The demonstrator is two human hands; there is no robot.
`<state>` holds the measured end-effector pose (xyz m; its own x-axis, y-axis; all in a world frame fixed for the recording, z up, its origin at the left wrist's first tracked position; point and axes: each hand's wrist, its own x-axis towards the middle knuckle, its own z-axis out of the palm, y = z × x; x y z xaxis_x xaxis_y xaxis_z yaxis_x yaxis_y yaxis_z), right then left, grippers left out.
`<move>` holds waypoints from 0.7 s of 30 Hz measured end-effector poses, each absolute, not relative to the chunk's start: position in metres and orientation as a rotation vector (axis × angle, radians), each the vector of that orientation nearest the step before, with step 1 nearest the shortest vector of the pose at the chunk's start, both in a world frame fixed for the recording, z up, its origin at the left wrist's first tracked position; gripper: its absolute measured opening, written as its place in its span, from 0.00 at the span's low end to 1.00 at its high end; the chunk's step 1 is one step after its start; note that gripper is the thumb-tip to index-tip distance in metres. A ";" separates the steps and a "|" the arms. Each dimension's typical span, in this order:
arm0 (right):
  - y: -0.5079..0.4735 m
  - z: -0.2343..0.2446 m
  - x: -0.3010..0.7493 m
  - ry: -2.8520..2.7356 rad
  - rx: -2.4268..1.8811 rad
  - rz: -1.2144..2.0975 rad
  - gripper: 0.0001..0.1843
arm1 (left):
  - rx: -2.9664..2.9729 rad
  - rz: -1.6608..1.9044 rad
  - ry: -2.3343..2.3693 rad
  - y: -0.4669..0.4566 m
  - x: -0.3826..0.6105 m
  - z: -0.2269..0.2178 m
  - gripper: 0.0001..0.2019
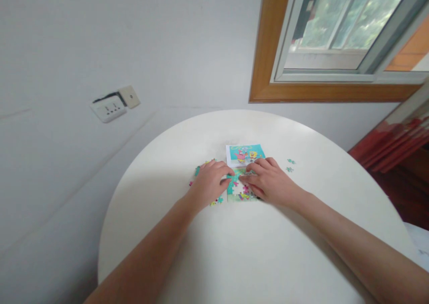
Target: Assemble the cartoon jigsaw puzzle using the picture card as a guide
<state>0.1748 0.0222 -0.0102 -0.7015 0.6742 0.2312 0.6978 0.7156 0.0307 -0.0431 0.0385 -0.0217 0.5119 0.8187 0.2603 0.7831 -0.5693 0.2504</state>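
A small, partly built jigsaw puzzle in teal, pink and yellow lies in the middle of a round white table. My left hand rests at the puzzle's left edge, fingers curled, fingertips pinching at a piece by its top-left corner. My right hand lies over the puzzle's right side, fingers pressed together on the pieces. Just behind the puzzle lies the reference picture card with cartoon figures. Loose pieces peek out around my left hand.
Two loose teal pieces lie to the right of my right hand. A white wall with a socket stands behind the table. A wood-framed window is at upper right, red furniture at the right.
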 end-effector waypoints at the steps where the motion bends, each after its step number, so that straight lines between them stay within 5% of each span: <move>1: 0.022 -0.010 0.175 -2.719 -1.100 -0.167 0.16 | 2.645 0.543 1.398 0.039 -0.043 -0.022 0.09; 21: 0.025 -0.018 0.179 -2.512 -1.247 0.022 0.21 | 2.658 0.638 1.385 0.039 -0.046 -0.020 0.12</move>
